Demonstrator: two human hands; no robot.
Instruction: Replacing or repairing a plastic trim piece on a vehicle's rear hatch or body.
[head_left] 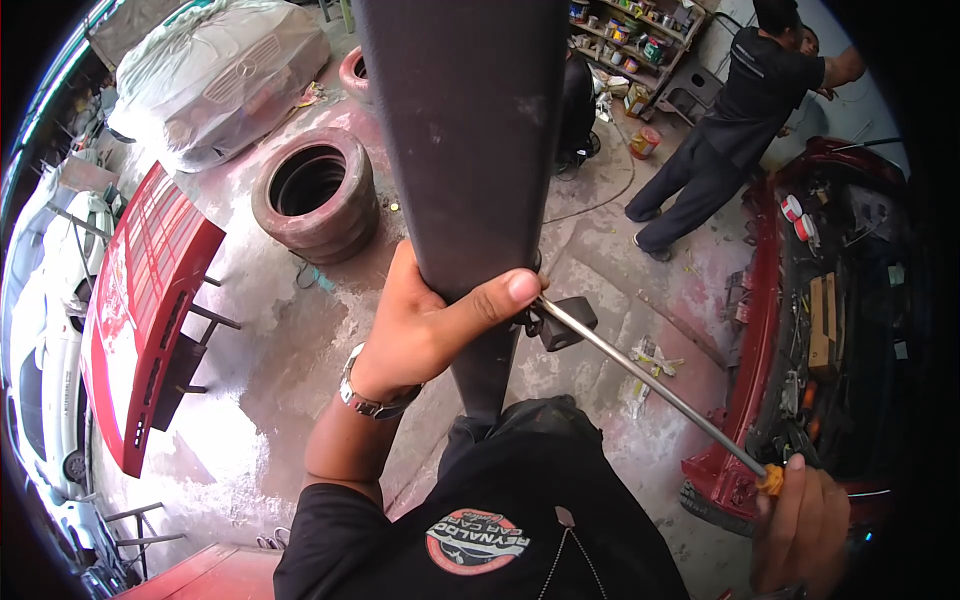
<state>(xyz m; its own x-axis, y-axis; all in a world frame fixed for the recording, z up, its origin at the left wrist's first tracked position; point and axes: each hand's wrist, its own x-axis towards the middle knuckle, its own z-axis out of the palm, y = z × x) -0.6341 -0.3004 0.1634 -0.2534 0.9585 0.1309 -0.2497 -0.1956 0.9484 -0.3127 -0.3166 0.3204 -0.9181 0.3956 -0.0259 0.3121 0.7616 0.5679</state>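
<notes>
shirt [500, 520]: black, short sleeves | chest badge [477, 541]: round, red-rimmed, with lettering | zip cord [558, 565]: thin, silver, just right of badge | wristwatch [372, 398]: silver metal band, just behind left grip [430, 320] | right grip [800, 525]: bare, nothing worn

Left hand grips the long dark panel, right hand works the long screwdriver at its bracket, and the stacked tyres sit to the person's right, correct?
Not quite. In the head view the stacked tyres lie to the person's left. The left hand does grip the dark panel, and the right hand holds the screwdriver at the bracket.
</notes>
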